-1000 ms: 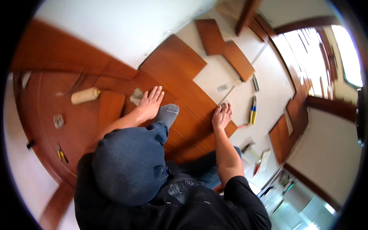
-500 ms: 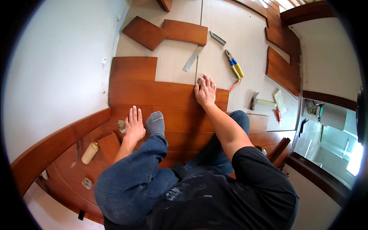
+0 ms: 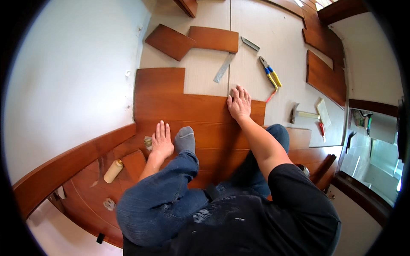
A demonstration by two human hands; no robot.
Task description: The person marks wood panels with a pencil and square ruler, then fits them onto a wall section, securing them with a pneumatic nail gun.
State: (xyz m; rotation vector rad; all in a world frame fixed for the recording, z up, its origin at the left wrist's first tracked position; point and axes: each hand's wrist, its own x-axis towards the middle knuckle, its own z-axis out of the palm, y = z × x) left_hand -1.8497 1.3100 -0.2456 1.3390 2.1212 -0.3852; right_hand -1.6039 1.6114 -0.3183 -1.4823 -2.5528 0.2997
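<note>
Reddish-brown wooden floorboards [image 3: 192, 106] lie in rows over a pale base. My left hand [image 3: 162, 143] rests flat on the boards beside my grey-socked foot, fingers stretched out, holding nothing. Next to it, partly covered, is a small bundle of thin pale strips [image 3: 148, 142]. Farther right, my right hand [image 3: 239, 104] lies palm down on the frontmost long board, its fingertips reaching the board's far edge. It grips nothing. Beyond that hand are pliers [image 3: 270, 72] with blue and yellow handles, a flat metal strip [image 3: 223, 68] and a grey metal bar [image 3: 250, 44].
Loose boards [image 3: 171, 42] lie ahead near the left wall, and more boards [image 3: 325, 79] along the right. A hammer [image 3: 306, 114], a white block [image 3: 323, 112] and a red-handled tool [image 3: 322, 131] sit at right. A cream bottle [image 3: 113, 171] lies at lower left.
The whole scene has shifted slightly right and down in the picture. Both hands keep their places on the boards, and no tool has moved.
</note>
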